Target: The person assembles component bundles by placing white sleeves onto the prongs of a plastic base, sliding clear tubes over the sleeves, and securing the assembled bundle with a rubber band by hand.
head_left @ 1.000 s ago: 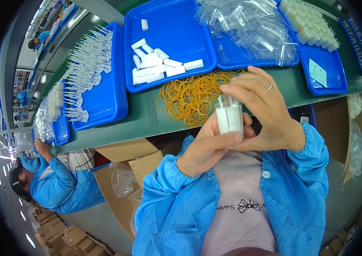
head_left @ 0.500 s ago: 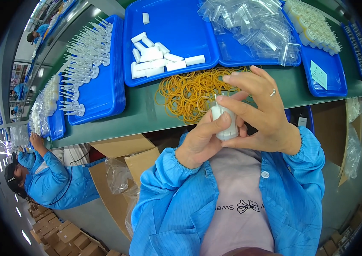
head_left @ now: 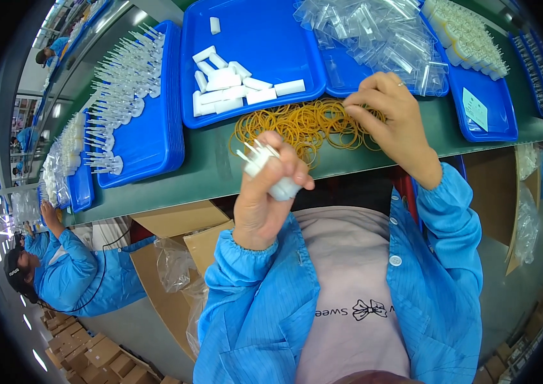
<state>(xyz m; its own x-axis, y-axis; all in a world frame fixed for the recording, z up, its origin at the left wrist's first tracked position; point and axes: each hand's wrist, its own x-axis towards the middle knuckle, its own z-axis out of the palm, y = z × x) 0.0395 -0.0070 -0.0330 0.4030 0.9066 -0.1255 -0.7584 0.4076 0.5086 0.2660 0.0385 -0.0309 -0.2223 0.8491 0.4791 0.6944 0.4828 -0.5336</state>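
My left hand [head_left: 265,198] is closed around a white plastic part [head_left: 285,188] with thin prongs standing up at its top. It holds the part tilted in front of the table edge, and my fingers cover much of it. Farther right, my right hand [head_left: 391,115] reaches over the right end of a loose pile of yellow rubber bands [head_left: 284,125]. Its thumb and forefinger come together at the bands; whether a band is pinched between them is too small to make out.
Behind the bands, a blue tray [head_left: 252,38] holds white blocks [head_left: 223,80]. Clear plastic sleeves [head_left: 380,38] fill another tray. Pronged white pieces [head_left: 127,77] stand in rows at the left, and more white parts [head_left: 466,41] at the right. Open cartons [head_left: 175,221] sit below. A person [head_left: 70,269] works far left.
My hands have moved apart. The left has carried the white part leftward and tilted it; the right has left the part and moved up to the rubber bands.
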